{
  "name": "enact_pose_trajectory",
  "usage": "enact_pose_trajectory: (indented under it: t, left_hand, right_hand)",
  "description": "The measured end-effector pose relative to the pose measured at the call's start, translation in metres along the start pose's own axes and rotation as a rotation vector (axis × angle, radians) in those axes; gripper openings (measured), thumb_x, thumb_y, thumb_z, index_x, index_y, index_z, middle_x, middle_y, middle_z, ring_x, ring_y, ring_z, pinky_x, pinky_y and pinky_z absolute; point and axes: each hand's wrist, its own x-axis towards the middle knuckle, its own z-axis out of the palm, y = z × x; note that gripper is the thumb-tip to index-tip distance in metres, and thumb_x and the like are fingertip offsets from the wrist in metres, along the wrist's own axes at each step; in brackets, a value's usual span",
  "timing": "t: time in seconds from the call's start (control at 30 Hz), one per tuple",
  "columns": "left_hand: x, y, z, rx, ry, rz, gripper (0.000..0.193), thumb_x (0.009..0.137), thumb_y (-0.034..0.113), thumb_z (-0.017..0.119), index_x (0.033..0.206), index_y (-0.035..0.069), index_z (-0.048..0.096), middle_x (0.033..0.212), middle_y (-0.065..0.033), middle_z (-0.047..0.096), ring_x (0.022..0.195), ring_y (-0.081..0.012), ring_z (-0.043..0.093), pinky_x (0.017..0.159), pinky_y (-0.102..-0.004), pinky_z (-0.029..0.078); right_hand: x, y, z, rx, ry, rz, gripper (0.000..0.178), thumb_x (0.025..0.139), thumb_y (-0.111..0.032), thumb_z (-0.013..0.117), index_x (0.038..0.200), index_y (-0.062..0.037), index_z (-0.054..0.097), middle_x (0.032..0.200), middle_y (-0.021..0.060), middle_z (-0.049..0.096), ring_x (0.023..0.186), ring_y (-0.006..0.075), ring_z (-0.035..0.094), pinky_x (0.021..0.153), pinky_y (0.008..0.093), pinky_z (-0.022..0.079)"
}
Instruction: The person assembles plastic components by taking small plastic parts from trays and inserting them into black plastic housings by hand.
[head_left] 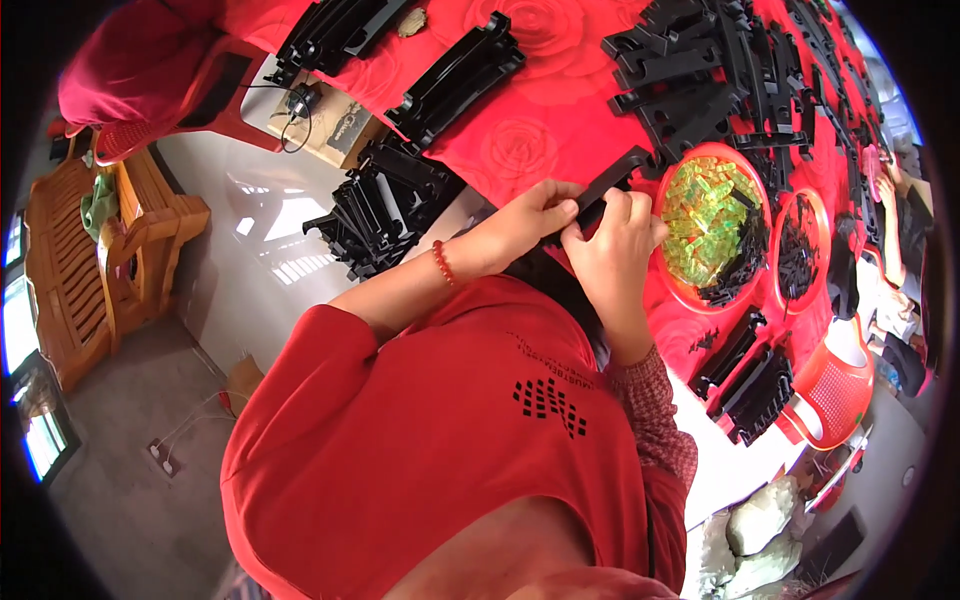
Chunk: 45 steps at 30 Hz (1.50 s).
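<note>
A long black plastic part [612,180] is held in both my hands above the near edge of the red-covered table. My left hand [532,222], below a red bead bracelet [442,262], is closed with thumb and fingers pinching the part's near end. From the other side my right hand [615,245] grips the same part, its fingers bent around it. Just right of that hand stands a red basin [712,149] of clear yellow-green pieces [700,215] and small black pieces [738,275]. What lies between my fingertips is hidden.
A second red basin [826,240] holds small black pieces. Black parts lie in a large pile [700,70], in bundles [455,80] on the tablecloth [515,150], and in a stack [375,210] to my left. A red chair [840,385] stands right; another person [130,70] sits far left.
</note>
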Motion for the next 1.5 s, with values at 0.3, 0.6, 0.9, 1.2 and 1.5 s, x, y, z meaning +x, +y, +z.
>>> enact_pose_trajectory:
  t: [0.3,0.6,0.9,1.2,1.5]
  left_hand:
    - [-0.037,0.021,-0.037,0.909,0.237,0.511,0.084,0.077,0.026,0.082,0.142,-0.002,0.038,0.137,-0.0237,0.043,0.125,-0.0378,0.048,0.105,-0.0409,0.044]
    - [-0.039,0.028,-0.070,1.414,0.661,0.625,0.049,0.081,0.002,0.067,0.129,0.000,0.054,0.115,-0.0196,0.059,0.105,-0.0380,0.059,0.094,-0.0428,0.050]
    - [-0.040,0.042,-0.074,1.278,0.823,0.661,0.040,0.088,0.003,0.064,0.127,0.003,0.055,0.111,-0.0192,0.056,0.096,-0.0380,0.062,0.082,-0.0421,0.054]
    - [-0.029,0.044,-0.077,1.326,0.938,0.617,0.036,0.090,0.008,0.065,0.124,0.007,0.056,0.109,-0.0181,0.058,0.096,-0.0389,0.061,0.080,-0.0449,0.053]
    - [-0.020,0.038,-0.086,1.606,1.070,0.707,0.030,0.084,0.010,0.067,0.114,0.011,0.064,0.103,-0.0062,0.062,0.095,-0.0272,0.059,0.082,-0.0398,0.045]
  right_hand:
    - [0.051,-0.013,0.053,0.142,-0.018,0.010,0.040,0.067,-0.022,0.077,0.092,-0.0007,0.055,0.091,0.0179,0.055,0.085,0.0366,0.058,0.071,0.0481,0.047]
    - [0.085,-0.053,0.088,0.392,-0.105,-0.015,0.045,0.072,-0.013,0.078,0.104,0.0065,0.052,0.097,0.0232,0.054,0.091,0.0379,0.060,0.077,0.0433,0.054]
    - [0.037,-0.016,0.066,0.703,-0.028,0.039,0.044,0.081,0.008,0.062,0.123,-0.0011,0.053,0.099,0.0162,0.056,0.081,0.0292,0.060,0.066,0.0363,0.052]
    - [0.003,0.001,0.065,0.614,-0.052,0.068,0.033,0.086,0.009,0.059,0.117,-0.0015,0.061,0.095,0.0106,0.058,0.077,0.0195,0.060,0.065,0.0293,0.050]
    - [0.000,0.003,0.068,0.611,-0.059,0.058,0.027,0.087,0.009,0.057,0.113,-0.0004,0.062,0.091,0.0115,0.058,0.079,0.0220,0.062,0.066,0.0315,0.050]
